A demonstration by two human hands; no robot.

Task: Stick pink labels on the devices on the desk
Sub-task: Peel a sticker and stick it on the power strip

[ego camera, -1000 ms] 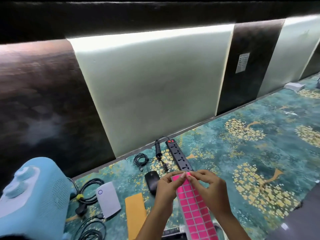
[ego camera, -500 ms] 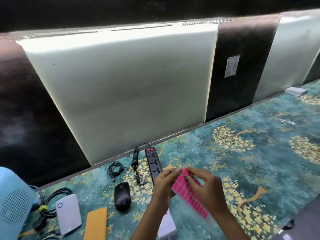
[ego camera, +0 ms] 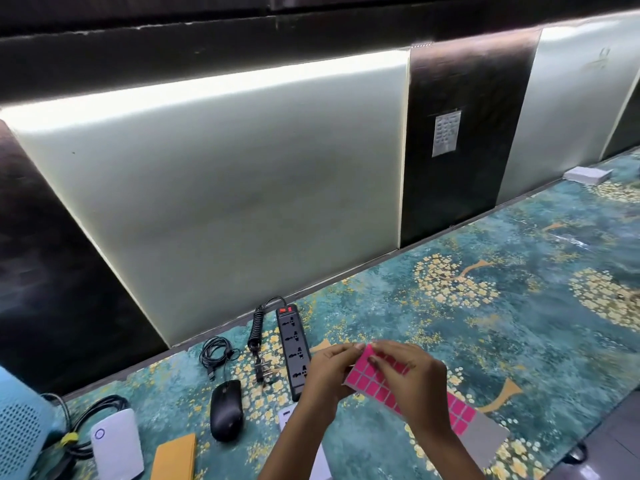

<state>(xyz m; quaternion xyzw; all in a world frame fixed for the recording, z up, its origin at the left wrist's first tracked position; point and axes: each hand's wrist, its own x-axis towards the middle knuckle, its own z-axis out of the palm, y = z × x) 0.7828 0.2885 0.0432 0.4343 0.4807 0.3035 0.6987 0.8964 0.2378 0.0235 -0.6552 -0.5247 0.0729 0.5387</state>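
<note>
Both hands meet over the desk (ego camera: 519,306) on the sheet of pink labels (ego camera: 375,379): the left hand (ego camera: 325,379) pinches its upper left edge, and the right hand (ego camera: 412,382) lies across the sheet's middle with fingertips (ego camera: 375,360) pressed at the top corner, so whether a single label is lifted cannot be told. The sheet hangs tilted, trailing down to the right past the right wrist, where a bare grey stretch of backing (ego camera: 485,439) shows. Just left of the grip lies the black power strip (ego camera: 295,351), long and glossy, its coiled cord (ego camera: 257,327) beside it; further left sit a loose black cable (ego camera: 216,351) and a smooth black mouse (ego camera: 227,410). Below the left wrist a white box (ego camera: 289,415) peeks out, mostly hidden by the forearm. Far left rest a flat orange pad (ego camera: 176,460), a rounded white device (ego camera: 117,443) and a perforated blue appliance (ego camera: 20,438). The desk covering is teal with gold blossom patterns. Compared with half a second ago, the sheet lies flatter toward the camera, its grid now plain.
</note>
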